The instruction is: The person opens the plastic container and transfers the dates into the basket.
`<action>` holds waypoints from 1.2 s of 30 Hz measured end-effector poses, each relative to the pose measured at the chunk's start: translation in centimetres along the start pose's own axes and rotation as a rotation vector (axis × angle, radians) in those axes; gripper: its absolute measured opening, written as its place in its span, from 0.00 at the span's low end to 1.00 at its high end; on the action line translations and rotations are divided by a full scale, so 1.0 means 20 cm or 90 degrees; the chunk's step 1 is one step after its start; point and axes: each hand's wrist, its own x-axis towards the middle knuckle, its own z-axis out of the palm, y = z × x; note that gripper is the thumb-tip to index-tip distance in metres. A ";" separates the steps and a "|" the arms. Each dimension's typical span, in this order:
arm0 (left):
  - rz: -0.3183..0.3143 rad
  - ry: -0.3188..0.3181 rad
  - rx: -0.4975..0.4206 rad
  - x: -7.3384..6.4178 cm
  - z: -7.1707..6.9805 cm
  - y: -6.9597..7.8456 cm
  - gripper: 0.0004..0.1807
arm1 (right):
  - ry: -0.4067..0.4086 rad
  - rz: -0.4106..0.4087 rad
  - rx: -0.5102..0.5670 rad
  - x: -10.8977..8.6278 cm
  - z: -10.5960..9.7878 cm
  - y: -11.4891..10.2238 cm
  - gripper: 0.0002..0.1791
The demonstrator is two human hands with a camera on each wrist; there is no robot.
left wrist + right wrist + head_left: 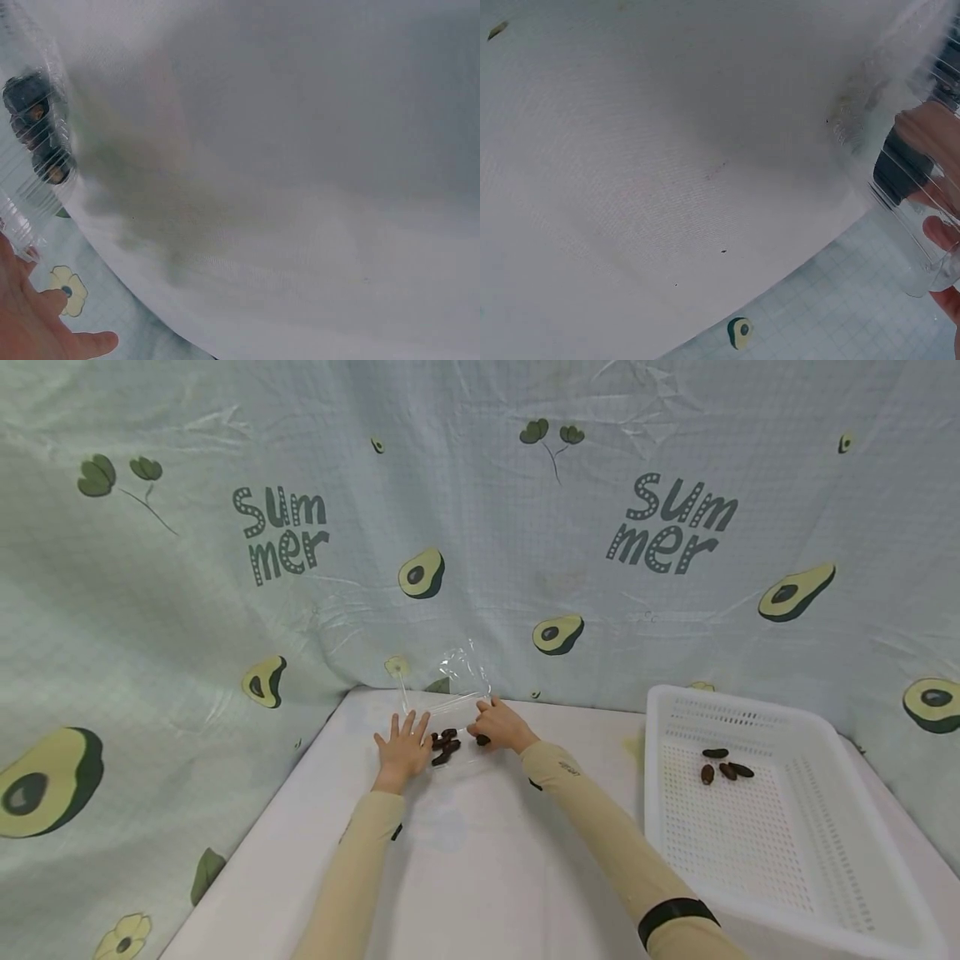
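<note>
A clear plastic box (472,763) with its lid (467,672) raised stands near the far edge of the table. Several dark brown dates (447,745) lie in its left part. My left hand (403,752) is at the box's left side with fingers spread, holding nothing. Over the right part of the box, my right hand (504,725) pinches one date (483,740). Through the clear wall in the right wrist view, that dark date (901,166) shows between thumb and fingers. The left wrist view shows dates (52,163) behind the ribbed plastic.
To the right stands a white perforated plastic basket (720,835) with several dates (727,770) on its floor near the far end. A printed cloth (480,527) hangs behind the white table (480,877) and along its left side.
</note>
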 end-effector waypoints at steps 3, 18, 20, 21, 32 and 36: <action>-0.002 0.000 0.002 0.00 0.00 0.00 0.27 | 0.007 -0.003 -0.003 0.00 0.00 0.00 0.13; -0.006 -0.011 0.014 0.01 0.00 0.01 0.28 | 0.077 -0.036 -0.012 -0.05 -0.07 0.08 0.11; -0.005 -0.013 0.016 0.01 0.00 0.01 0.28 | 0.079 -0.034 -0.006 -0.07 -0.09 0.09 0.11; -0.004 -0.015 0.014 0.01 0.00 0.00 0.28 | 0.079 -0.033 -0.003 -0.08 -0.10 0.10 0.12; -0.003 -0.019 0.011 0.00 -0.01 0.00 0.28 | 0.062 -0.041 0.020 -0.20 -0.24 0.18 0.12; -0.001 -0.021 0.011 0.01 0.00 -0.01 0.28 | 0.073 -0.050 0.011 -0.25 -0.30 0.19 0.11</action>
